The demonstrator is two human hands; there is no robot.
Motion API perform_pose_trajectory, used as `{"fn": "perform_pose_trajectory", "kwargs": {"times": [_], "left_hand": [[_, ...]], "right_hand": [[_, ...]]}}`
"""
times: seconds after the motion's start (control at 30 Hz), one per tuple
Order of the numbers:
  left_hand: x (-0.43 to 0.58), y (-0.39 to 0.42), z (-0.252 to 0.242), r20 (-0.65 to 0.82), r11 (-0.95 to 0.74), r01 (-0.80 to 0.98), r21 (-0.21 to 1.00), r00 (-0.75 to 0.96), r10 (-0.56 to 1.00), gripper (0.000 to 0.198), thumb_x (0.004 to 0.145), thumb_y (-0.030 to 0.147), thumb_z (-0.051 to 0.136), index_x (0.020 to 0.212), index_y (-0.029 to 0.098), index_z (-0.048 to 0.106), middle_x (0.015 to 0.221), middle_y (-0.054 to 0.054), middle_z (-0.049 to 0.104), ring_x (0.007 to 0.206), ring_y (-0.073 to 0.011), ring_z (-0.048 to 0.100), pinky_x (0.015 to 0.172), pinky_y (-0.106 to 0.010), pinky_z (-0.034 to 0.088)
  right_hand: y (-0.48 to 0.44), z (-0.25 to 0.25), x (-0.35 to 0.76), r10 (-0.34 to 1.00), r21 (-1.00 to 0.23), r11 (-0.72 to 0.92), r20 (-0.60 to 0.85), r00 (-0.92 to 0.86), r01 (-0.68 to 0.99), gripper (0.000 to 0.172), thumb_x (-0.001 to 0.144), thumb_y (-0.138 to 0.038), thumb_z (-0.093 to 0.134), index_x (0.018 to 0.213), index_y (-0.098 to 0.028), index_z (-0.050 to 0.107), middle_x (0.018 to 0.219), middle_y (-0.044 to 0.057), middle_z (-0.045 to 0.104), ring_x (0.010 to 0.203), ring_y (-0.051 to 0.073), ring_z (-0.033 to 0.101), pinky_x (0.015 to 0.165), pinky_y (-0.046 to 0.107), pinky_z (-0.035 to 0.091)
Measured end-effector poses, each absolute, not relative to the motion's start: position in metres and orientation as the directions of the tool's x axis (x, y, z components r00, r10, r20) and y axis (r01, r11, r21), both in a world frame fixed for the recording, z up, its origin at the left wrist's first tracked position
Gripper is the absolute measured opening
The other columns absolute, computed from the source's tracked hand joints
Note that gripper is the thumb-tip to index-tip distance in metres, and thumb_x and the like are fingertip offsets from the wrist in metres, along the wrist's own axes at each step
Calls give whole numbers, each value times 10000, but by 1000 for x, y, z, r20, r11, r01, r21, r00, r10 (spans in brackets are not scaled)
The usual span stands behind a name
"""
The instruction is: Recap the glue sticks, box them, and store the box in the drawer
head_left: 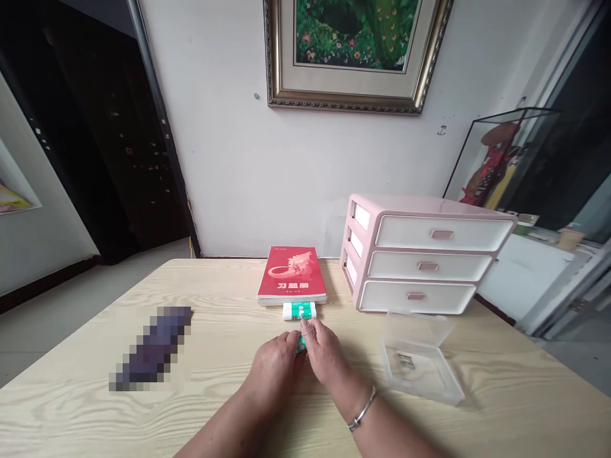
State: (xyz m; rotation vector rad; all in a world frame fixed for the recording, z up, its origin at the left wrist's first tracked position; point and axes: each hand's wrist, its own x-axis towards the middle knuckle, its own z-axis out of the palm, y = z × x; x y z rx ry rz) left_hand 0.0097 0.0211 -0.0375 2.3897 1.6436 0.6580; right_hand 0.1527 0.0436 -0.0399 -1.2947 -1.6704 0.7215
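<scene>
My left hand (277,357) and my right hand (324,348) meet low over the middle of the table, both with their fingers closed. Between their fingertips is a small green piece (301,344) that looks like an eraser in a paper sleeve; my fingers cover most of it. Just beyond my fingertips, a row of green-and-white sleeved erasers (300,310) lies on the table. Their far side touches or nearly touches the front edge of a thick red book (292,273), which lies flat. A silver bracelet (363,410) circles my right wrist.
A pink-and-white drawer unit (424,254) stands at the back right, its three drawers closed. In front of it, a clear plastic box (422,372) has its lid raised, with small metallic pieces inside. A pixelated dark object (153,348) lies on the wooden table (214,356) at left.
</scene>
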Motion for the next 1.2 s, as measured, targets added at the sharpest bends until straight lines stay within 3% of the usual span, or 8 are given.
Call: {"fn": "perform_pose_trajectory", "kwargs": {"times": [0.1, 0.2, 0.4, 0.5, 0.6, 0.7, 1.0, 1.2], "left_hand": [[11, 16, -35, 201, -350, 856, 381, 293, 935, 173, 936, 352, 450, 921, 214, 554, 849, -53, 696, 729, -213, 640, 604, -267, 327], [4, 15, -29, 103, -329, 793, 513, 324, 940, 259, 916, 450, 481, 845, 207, 535, 725, -13, 642, 619, -170, 558, 557, -257, 274], [-13, 13, -16, -5, -253, 397, 882, 546, 838, 392, 852, 553, 568, 786, 170, 517, 662, 55, 447, 611, -97, 358, 559, -219, 278], [-16, 12, -16, -113, -41, 236, 971, 603, 790, 420, 798, 571, 648, 775, 186, 483, 578, 92, 350, 531, -72, 263, 489, -210, 215], [-15, 12, -21, -235, 229, 97, 969, 657, 716, 472, 734, 571, 727, 769, 220, 414, 527, 120, 323, 449, -46, 176, 412, -194, 131], [-15, 12, -24, -281, 366, 37, 930, 715, 640, 507, 709, 563, 764, 741, 233, 379, 492, 130, 322, 389, -27, 147, 362, -168, 74], [-16, 5, -22, -166, 446, -72, 892, 866, 472, 404, 773, 499, 737, 748, 199, 468, 440, 134, 280, 334, -9, 123, 296, -129, 106], [-17, 1, -14, -130, 442, -106, 891, 873, 470, 357, 811, 482, 699, 787, 185, 502, 438, 130, 287, 325, -9, 125, 286, -126, 118]], "right_hand": [[43, -43, 149, 958, -837, 263, 283, -32, 480, 276, 969, -375, 390, 828, -223, 572, 732, 11, 630, 690, 179, 567, 617, 263, 391], [42, -43, 148, 957, -848, 274, 287, -42, 454, 216, 920, -262, 385, 858, -222, 588, 708, -3, 614, 666, 171, 557, 607, 256, 393], [35, -37, 145, 929, -838, 368, 347, -127, 403, 219, 848, -168, 368, 803, -213, 578, 565, -48, 485, 542, 138, 462, 532, 231, 336], [30, -32, 146, 901, -814, 434, 402, -164, 385, 213, 842, -162, 375, 801, -205, 580, 556, -52, 470, 528, 129, 444, 525, 226, 331], [25, -26, 149, 865, -776, 501, 456, -209, 384, 208, 848, -161, 383, 815, -200, 585, 546, -53, 462, 513, 123, 430, 521, 226, 327], [19, -20, 153, 823, -728, 568, 504, -262, 384, 201, 865, -160, 386, 834, -198, 581, 547, -56, 457, 493, 115, 409, 518, 229, 319], [3, -3, 165, 637, -539, 771, 657, -404, 339, 186, 911, -232, 387, 831, -206, 553, 596, -36, 489, 506, 120, 436, 549, 247, 343], [0, 5, 169, 684, -559, 728, 627, -372, 397, 227, 920, -277, 369, 804, -222, 556, 613, -17, 514, 558, 151, 475, 604, 275, 389]]}}
